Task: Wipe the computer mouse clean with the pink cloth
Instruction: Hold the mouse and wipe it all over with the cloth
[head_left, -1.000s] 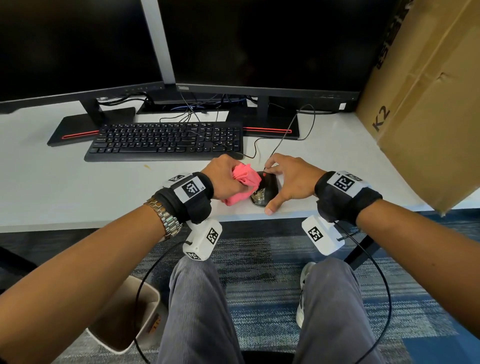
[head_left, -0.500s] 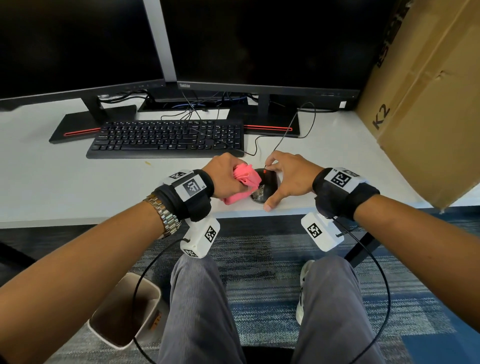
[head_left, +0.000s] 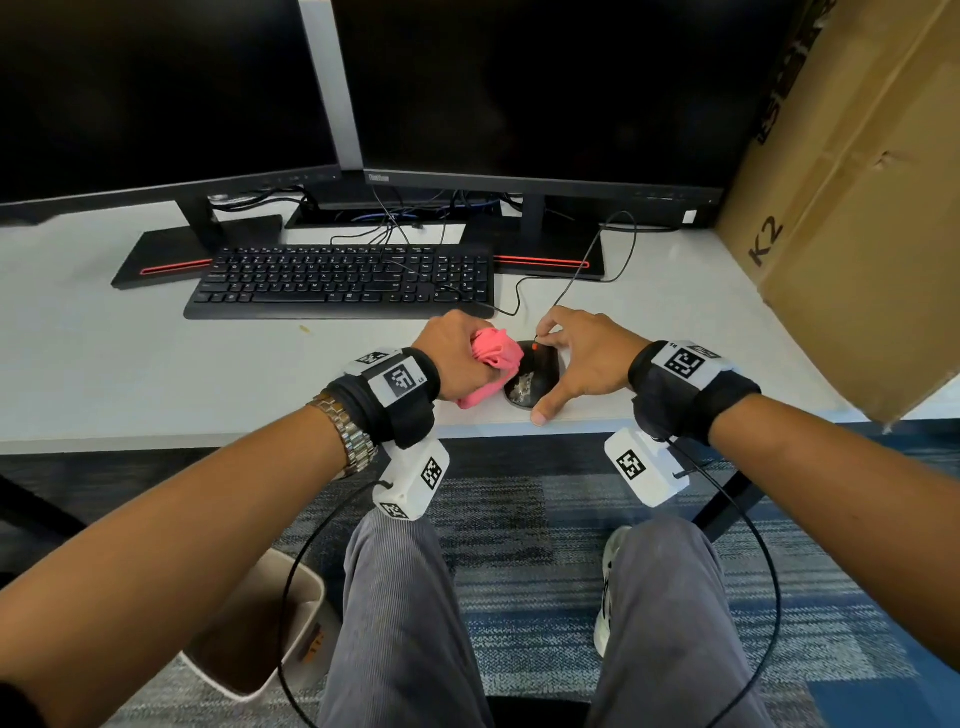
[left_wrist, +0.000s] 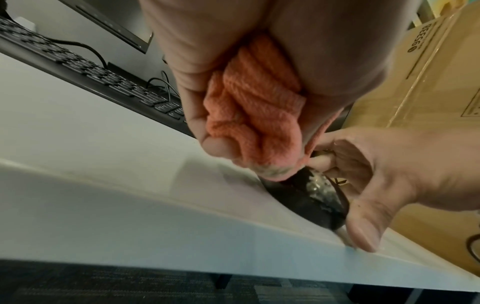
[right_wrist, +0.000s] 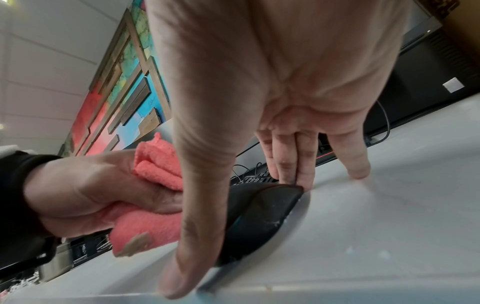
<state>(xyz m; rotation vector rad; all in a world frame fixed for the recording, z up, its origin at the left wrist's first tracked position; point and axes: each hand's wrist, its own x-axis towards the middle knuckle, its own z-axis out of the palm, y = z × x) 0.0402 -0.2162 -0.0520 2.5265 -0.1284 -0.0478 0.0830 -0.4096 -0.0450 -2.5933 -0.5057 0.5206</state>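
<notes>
A black computer mouse (head_left: 537, 376) sits near the front edge of the white desk (head_left: 156, 384), with a whitish grime patch on its rear. My left hand (head_left: 462, 358) grips a bunched pink cloth (head_left: 496, 356) and presses it against the mouse's left side. My right hand (head_left: 576, 358) holds the mouse, thumb at its rear and fingers at its front. In the left wrist view the cloth (left_wrist: 254, 115) shows a soiled tip touching the mouse (left_wrist: 311, 197). In the right wrist view the mouse (right_wrist: 259, 216) lies between thumb and fingers, the cloth (right_wrist: 155, 168) to its left.
A black keyboard (head_left: 337, 280) lies just behind the hands, with two dark monitors (head_left: 519, 88) beyond. The mouse cable (head_left: 571, 280) loops back to the right stand. A big cardboard box (head_left: 857, 208) leans at the right. A bin (head_left: 249, 639) stands under the desk.
My left hand has shifted the cloth only slightly against the mouse. My right hand keeps the same hold, and the mouse stays in place.
</notes>
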